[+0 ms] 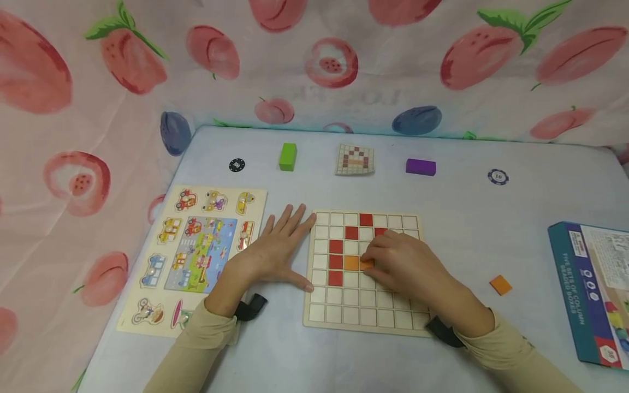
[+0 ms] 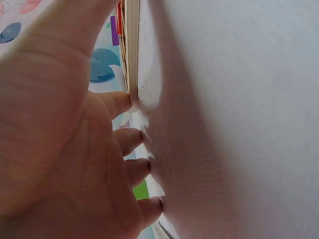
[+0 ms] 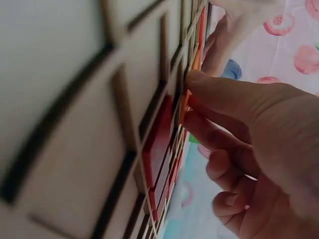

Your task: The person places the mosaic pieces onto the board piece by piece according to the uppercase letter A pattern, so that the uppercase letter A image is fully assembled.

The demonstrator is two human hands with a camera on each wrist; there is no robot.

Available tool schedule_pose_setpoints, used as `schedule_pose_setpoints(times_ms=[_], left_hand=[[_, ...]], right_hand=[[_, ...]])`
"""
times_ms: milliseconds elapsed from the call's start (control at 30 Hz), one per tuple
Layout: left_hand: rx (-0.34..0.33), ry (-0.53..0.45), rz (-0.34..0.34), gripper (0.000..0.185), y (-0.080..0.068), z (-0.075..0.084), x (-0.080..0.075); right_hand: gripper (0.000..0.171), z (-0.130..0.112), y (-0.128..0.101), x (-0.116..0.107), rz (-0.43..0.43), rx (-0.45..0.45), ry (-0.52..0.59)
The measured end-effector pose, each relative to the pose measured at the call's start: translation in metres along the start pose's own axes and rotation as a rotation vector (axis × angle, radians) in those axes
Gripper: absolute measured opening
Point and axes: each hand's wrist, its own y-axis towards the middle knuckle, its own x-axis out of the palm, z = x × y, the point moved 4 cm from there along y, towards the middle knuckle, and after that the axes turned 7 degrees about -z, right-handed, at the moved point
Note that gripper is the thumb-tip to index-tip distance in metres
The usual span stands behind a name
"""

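Two hands on the grid board: right hand pinches an orange tile into a mid-board cell beside another orange one; left hand lies flat, fingers spread, against the board's left edge. Farther back: pattern card, green block, purple block.

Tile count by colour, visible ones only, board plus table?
red tiles: 6, all on the board
orange tiles: 3, two on the board, one loose on the table
Total: 9
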Motion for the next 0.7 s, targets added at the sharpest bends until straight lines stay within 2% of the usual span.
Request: schedule_pose_setpoints(times_ms=[133, 267, 433, 700], left_hand=[[0.006, 0.001, 0.004, 0.145, 0.002, 0.002, -0.002], [0.004, 0.002, 0.001, 0.145, 0.003, 0.003, -0.002], [-0.006, 0.005, -0.004, 0.145, 0.002, 0.002, -0.002], [-0.008, -0.017, 0.002, 0.144, -0.002, 0.001, -0.001]], right_hand=[[0.015, 0.006, -0.011, -0.004, 0.027, 0.019, -0.019], [0.019, 0.018, -0.033, -0.008, 0.014, 0.098, -0.015], [0.029, 0.036, -0.071, -0.014, 0.015, 0.238, 0.031], [0.043, 0.078, -0.136, -0.019, -0.05, 0.487, 0.125]])
